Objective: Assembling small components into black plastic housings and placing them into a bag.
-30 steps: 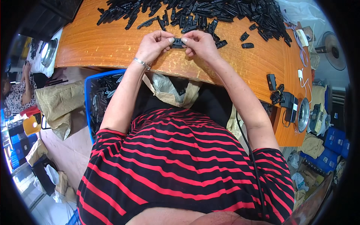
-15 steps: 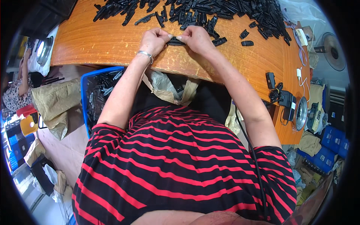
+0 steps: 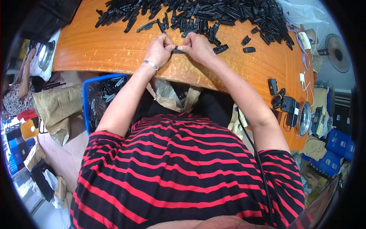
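Note:
Between my two hands, just above the near part of the wooden table (image 3: 114,53), is a small black plastic piece (image 3: 177,50). My left hand (image 3: 160,49) pinches its left end with thumb and fingers. At its other end my right hand (image 3: 195,46) is closed the same way, the thumb pressed on top. The fingers hide most of the piece, so its exact kind does not show. Just beyond my hands lies a large heap of similar black plastic parts (image 3: 213,13). A few loose black parts (image 3: 220,49) lie to the right of my right hand.
A blue bin (image 3: 85,103) of black parts stands below the table edge at left. An open paper bag (image 3: 164,97) sits under the edge before me. At right are a black adapter (image 3: 290,104), cables and a metal dish (image 3: 305,118). Another person (image 3: 23,82) sits far left.
Both hands have come slightly nearer to me with the black piece. The fingers have shifted on it, and less of the piece shows now. The view has tilted a little.

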`<control>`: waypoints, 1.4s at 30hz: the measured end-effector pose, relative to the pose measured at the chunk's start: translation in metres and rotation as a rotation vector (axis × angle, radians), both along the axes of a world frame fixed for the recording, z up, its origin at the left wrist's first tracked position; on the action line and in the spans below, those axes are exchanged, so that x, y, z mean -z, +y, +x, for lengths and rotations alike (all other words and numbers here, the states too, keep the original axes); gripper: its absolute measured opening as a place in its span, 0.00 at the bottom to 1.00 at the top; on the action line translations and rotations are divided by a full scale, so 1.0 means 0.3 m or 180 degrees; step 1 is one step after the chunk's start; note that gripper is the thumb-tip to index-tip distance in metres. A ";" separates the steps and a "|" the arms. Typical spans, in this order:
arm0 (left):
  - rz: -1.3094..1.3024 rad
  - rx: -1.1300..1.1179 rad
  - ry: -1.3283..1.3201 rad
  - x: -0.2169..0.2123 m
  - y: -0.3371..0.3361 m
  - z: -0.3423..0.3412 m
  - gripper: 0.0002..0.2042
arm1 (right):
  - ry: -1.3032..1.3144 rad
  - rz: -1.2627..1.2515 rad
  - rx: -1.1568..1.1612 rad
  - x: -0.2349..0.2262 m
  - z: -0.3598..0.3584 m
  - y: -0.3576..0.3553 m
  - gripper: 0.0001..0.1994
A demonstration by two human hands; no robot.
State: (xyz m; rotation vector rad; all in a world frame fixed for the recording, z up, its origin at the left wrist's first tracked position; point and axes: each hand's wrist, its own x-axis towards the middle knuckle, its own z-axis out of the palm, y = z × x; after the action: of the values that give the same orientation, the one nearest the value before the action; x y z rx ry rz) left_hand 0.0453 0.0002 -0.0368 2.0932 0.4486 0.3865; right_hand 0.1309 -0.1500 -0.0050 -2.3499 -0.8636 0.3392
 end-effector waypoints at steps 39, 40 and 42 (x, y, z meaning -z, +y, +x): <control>0.0251 0.0140 0.0077 -0.073 0.100 -0.082 0.11 | -0.1568 0.0275 -0.0786 0.014 -0.093 -0.030 0.08; -0.0417 0.0087 -0.0011 -0.064 0.090 -0.080 0.11 | -0.1467 0.0294 -0.0788 0.010 -0.098 -0.032 0.08; -0.1103 0.0057 -0.0093 -0.048 0.083 -0.078 0.12 | -0.1261 0.0317 -0.0778 0.001 -0.108 -0.036 0.08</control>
State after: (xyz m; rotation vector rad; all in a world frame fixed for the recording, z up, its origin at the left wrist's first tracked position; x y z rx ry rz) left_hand 0.0220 0.0251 -0.0223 1.7524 0.4450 0.3043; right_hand 0.0985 -0.1607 -0.0052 -2.2558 -1.3275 -0.0787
